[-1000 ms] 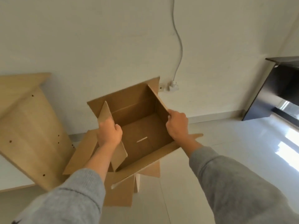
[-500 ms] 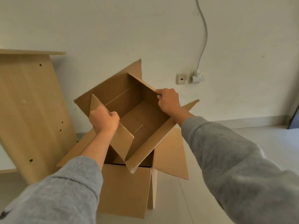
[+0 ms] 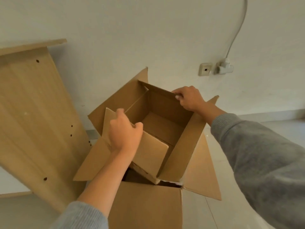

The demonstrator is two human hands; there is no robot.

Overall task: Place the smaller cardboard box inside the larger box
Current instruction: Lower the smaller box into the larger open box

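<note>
The smaller cardboard box (image 3: 165, 116), open and empty, sits tilted in the mouth of the larger box (image 3: 146, 205), which stands on the floor with its flaps spread outward. My left hand (image 3: 123, 134) grips the smaller box's near-left flap, thumb inside. My right hand (image 3: 188, 98) pinches the top edge of its far right wall. A dark gap shows between the smaller box's near lower edge and the larger box's front wall. The larger box's inside is mostly hidden.
A light wooden panel (image 3: 33, 119) with drilled holes leans against the white wall on the left, close to the boxes. A wall socket (image 3: 205, 69) with a white plug and cable is at the upper right. Pale tiled floor (image 3: 214, 212) lies to the right.
The smaller box has gone down further into the larger box's opening and turned more level. Both hands kept their hold and moved down with it; the view tilted downward.
</note>
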